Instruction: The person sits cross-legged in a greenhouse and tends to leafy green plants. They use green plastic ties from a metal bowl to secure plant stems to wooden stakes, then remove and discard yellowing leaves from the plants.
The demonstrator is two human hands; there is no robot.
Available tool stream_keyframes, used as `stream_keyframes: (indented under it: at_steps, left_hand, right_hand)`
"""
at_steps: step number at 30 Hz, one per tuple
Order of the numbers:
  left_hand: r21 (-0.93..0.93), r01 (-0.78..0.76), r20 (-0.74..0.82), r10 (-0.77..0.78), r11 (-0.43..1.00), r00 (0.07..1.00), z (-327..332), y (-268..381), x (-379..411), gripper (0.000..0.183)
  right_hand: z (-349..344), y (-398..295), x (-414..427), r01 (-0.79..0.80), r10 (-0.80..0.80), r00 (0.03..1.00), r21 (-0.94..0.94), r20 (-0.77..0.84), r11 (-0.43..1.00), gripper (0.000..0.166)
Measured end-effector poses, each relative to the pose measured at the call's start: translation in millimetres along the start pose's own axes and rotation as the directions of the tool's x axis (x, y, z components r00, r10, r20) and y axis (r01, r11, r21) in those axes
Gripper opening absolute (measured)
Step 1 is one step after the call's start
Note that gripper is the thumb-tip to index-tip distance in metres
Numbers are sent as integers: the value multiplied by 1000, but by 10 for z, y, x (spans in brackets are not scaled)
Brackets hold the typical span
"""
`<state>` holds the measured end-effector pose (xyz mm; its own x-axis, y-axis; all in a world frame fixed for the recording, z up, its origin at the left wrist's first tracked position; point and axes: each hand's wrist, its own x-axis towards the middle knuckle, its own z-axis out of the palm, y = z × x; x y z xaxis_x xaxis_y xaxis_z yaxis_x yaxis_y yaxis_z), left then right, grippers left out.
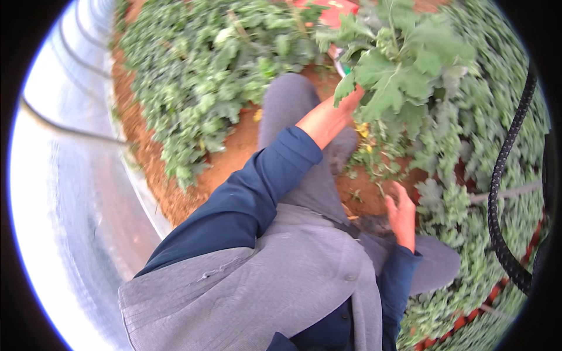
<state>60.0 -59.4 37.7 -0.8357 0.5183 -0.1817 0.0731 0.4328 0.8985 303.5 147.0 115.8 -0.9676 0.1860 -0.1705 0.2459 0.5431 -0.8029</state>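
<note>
My left hand [349, 105] reaches up and forward, its fingers hidden behind large lobed leaves. It appears closed around the stems of a leafy green bunch [395, 74], which rises close to the camera. Lower down, my right hand [401, 213] hovers over the bare soil between my legs, thumb and fingers apart, with nothing plainly held. Thin stems and small leaf scraps [373, 162] lie on the reddish soil [366, 182] just ahead of it. Some yellowed leaves [363, 129] hang under the bunch.
Dense leafy plants [210, 79] grow ahead and left, with another bed [487, 127] on the right. Clear plastic sheeting [79, 197] curves along the left. A red object [336, 13] sits at the top. A black braided cord [500, 171] crosses the right side.
</note>
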Motion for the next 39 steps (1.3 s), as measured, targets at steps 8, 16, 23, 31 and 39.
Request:
stream_keyframes:
  at_steps: [8, 16, 23, 31, 39]
  left_hand:
    - [283, 85, -495, 69, 955, 866, -2601, -650, -2638, 33]
    - [-144, 445, -574, -441, 884, 690, -2264, -1734, -4234, 35]
    - [-439, 542, -483, -696, 717, 531, -1137, -2534, -4982, 36]
    - [-915, 184, -357, -933, 358, 40, -876, -2875, -5391, 36]
    - [-894, -425, -269, -930, 144, 251, -1048, -2781, -5026, 27]
  right_hand:
    - [-35, 59, 32, -36, 35, 997, 9, 66, 999, 40]
    - [-7, 204, 114, -54, 76, 987, -157, 144, 986, 39]
    - [-155, 186, 249, -178, 211, 944, -146, 255, 973, 39]
    - [-363, 375, 339, -357, 365, 894, -79, 259, 931, 40]
    - [-712, 173, 254, -398, 401, 898, -51, 180, 916, 44]
